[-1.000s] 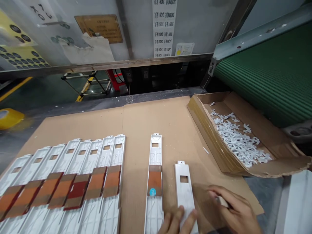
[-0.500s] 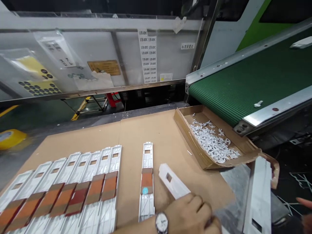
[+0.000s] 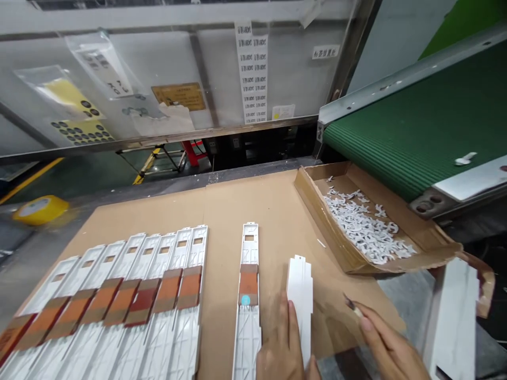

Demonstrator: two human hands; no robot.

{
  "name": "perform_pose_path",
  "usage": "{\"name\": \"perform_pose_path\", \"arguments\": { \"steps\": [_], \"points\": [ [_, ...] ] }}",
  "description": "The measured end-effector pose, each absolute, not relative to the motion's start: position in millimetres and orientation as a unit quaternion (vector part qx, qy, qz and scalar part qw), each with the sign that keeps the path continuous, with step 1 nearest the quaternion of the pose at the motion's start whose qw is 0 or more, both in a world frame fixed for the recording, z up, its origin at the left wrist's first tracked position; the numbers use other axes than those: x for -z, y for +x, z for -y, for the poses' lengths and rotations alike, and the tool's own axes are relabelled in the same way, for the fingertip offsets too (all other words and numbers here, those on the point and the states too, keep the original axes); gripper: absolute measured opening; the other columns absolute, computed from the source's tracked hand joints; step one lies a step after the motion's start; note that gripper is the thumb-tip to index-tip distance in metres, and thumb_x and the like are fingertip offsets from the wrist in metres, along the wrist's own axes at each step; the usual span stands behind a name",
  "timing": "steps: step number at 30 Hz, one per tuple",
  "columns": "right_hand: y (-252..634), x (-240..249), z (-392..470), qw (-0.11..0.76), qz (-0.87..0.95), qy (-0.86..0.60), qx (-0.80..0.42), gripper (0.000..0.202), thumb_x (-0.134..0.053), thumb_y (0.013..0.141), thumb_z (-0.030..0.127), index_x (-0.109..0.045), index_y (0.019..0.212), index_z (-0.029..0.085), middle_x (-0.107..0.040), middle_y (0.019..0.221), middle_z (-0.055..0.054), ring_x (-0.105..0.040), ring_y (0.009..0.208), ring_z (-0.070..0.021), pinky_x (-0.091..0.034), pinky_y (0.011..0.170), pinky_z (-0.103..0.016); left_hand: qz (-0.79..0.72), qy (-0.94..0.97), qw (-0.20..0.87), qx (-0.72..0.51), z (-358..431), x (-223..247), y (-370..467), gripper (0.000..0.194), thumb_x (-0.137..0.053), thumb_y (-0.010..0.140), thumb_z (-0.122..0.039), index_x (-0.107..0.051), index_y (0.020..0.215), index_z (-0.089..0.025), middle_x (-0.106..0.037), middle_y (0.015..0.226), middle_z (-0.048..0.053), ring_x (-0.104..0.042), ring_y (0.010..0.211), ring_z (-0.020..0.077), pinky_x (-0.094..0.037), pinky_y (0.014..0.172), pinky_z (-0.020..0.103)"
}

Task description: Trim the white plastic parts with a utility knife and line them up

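My left hand [image 3: 283, 345] is wrapped round a white plastic strip [image 3: 300, 301] low in the middle, its fingers along the left side. To its right, my right hand [image 3: 386, 340] pinches a small tool [image 3: 352, 305] with a dark tip and pale handle, held apart from the strip. Left of my left hand lies a separate white strip [image 3: 249, 248] with an orange-brown block [image 3: 249, 279] and a round blue sticker on it. Farther left, several similar white strips [image 3: 198, 240] lie side by side, bearing orange, brown and red blocks.
A cardboard tray [image 3: 317, 211] of small white pieces [image 3: 364, 227] stands at right, below a green conveyor belt [image 3: 420, 116]. Another white part [image 3: 455, 316] lies at the right edge. Yellow tape [image 3: 41, 209] is at far left; a labelled panel [image 3: 225, 68] spans the back.
The strip in my left hand has turned upright, and its square opening no longer shows. My right hand has come in from the right edge with the small tool. The view has shifted.
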State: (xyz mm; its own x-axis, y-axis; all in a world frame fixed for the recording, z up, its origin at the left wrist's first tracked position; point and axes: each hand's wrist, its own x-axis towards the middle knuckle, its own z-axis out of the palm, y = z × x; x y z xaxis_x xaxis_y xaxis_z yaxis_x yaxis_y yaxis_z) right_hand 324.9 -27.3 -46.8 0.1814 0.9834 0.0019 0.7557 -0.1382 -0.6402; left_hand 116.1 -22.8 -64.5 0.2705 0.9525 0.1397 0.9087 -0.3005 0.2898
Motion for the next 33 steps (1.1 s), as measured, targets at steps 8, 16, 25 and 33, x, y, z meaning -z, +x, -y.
{"name": "perform_pose_path", "arguments": {
  "steps": [8, 16, 25, 33],
  "points": [
    [270, 57, -2, 0.160, 0.743, -0.596, -0.260, 0.036, -0.042, 0.091, 0.036, -0.050, 0.125, 0.027, -0.063, 0.115, 0.000, -0.061, 0.101, -0.0125, -0.052, 0.083, -0.021, -0.597, 0.798, 0.050, -0.062, 24, 81, 120, 0.070, -0.055, 0.054, -0.016, -0.049, 0.122, 0.002, -0.056, 0.121, 0.026, -0.062, 0.093, 0.0374, -0.059, 0.058, 0.036],
    [257, 64, -19, 0.104, 0.776, -0.540, -0.310, 0.045, -0.034, 0.094, 0.029, -0.033, 0.138, 0.032, -0.066, 0.106, -0.002, -0.064, 0.087, -0.0164, -0.055, 0.074, -0.032, -0.569, 0.814, -0.020, -0.113, 22, 86, 114, 0.054, -0.062, 0.058, -0.024, -0.061, 0.107, 0.000, -0.063, 0.108, 0.026, -0.066, 0.075, 0.0318, -0.053, 0.040, 0.029],
    [257, 57, -19, 0.125, 0.780, -0.525, -0.318, 0.039, -0.037, 0.092, 0.026, -0.046, 0.130, 0.029, -0.067, 0.103, -0.004, -0.065, 0.088, -0.0161, -0.055, 0.075, -0.030, -0.595, 0.796, 0.024, -0.108, 22, 85, 120, 0.059, -0.064, 0.055, -0.022, -0.060, 0.110, -0.002, -0.063, 0.111, 0.022, -0.065, 0.066, 0.0274, -0.051, 0.039, 0.031],
    [285, 37, 2, 0.300, 0.624, -0.658, -0.296, 0.032, -0.048, 0.088, 0.038, -0.059, 0.115, 0.024, -0.066, 0.111, -0.002, -0.061, 0.101, -0.0162, -0.049, 0.084, -0.017, -0.583, 0.523, 0.556, -0.279, 9, 52, 90, 0.070, -0.046, 0.074, -0.032, -0.027, 0.139, -0.017, -0.048, 0.133, 0.017, -0.061, 0.094, 0.0285, -0.050, 0.074, 0.040]
  ]
}}
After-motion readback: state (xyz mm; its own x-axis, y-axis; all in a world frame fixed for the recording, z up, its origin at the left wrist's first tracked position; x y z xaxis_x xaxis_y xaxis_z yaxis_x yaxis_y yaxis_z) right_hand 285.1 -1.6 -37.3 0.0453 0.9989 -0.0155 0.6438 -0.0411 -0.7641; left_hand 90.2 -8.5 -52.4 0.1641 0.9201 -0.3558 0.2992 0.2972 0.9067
